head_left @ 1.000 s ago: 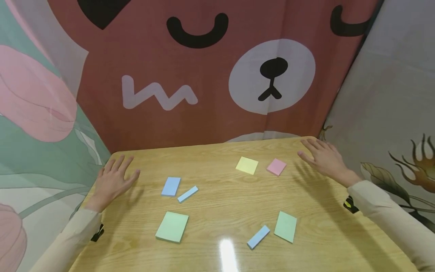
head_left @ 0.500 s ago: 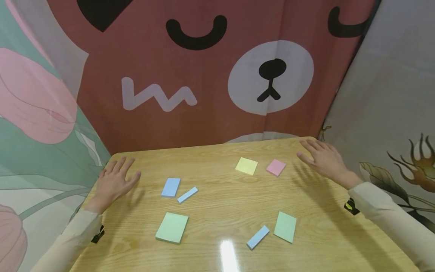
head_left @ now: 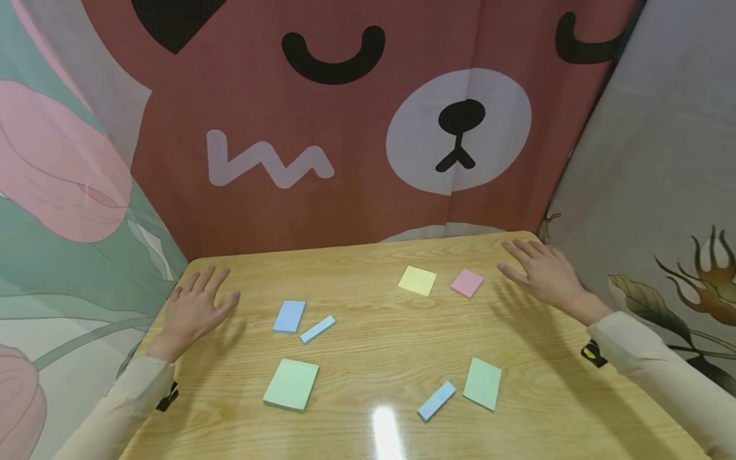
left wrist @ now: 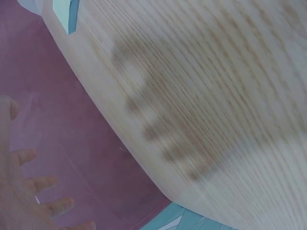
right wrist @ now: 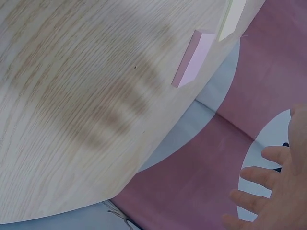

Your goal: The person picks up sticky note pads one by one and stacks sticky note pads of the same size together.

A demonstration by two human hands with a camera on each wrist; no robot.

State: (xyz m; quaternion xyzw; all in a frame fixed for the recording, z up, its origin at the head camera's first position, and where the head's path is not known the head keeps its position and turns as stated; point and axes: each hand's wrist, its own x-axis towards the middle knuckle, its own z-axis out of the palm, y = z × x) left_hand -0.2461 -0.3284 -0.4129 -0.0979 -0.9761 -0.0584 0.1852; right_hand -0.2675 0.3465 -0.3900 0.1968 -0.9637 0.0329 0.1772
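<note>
My left hand (head_left: 191,312) hovers over the table's left side, fingers spread and holding nothing. Nearest to it lies a blue sticky note pad (head_left: 289,317), with a narrow light-blue pad (head_left: 317,329) just beside that. A larger green pad (head_left: 291,384) sits closer to me. On the far right, my right hand (head_left: 549,276) is raised above the table with fingers extended and nothing in it. The pink pad (head_left: 467,283) is nearest to it, and a yellow pad (head_left: 417,280) lies left of the pink one. Toward the front right are a green rectangular pad (head_left: 482,383) and a narrow blue pad (head_left: 436,401).
The wooden table (head_left: 368,345) has rounded far corners. Behind it hangs a curtain (head_left: 356,211) with a bear's face, and patterned cloths (head_left: 63,268) flank both sides. A bright reflection shows near the front edge.
My right hand has shifted slightly to the left, and my left hand very slightly to the right. The pads stay where they were.
</note>
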